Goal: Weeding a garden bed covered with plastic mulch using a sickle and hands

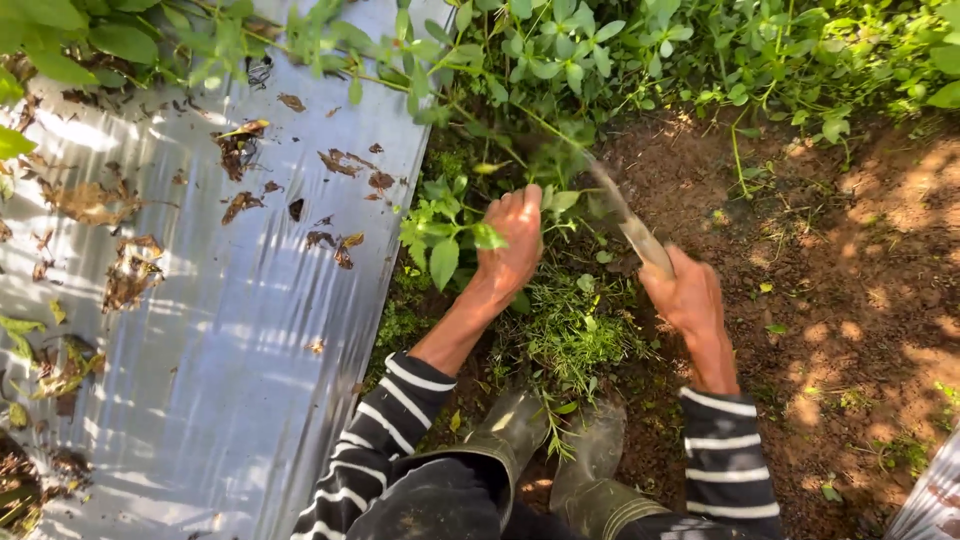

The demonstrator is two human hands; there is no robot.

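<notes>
My left hand (pixel 512 240) is closed around a bunch of leafy green weeds (pixel 450 225) growing at the edge of a silver plastic mulch sheet (pixel 240 330). My right hand (pixel 685 295) grips the handle of a blade tool (pixel 625 215). The blade is blurred and angles up and left into the weed stems just right of my left hand. Both arms wear black and white striped sleeves. My two green rubber boots (pixel 560 460) stand on the soil below the hands.
Bare brown soil (pixel 840 300) spreads to the right, in dappled light. Dense green plants (pixel 700 50) line the top. Dry brown leaves (pixel 130 270) lie scattered on the silver sheet. Fine grassy weeds (pixel 575 330) grow between my arms.
</notes>
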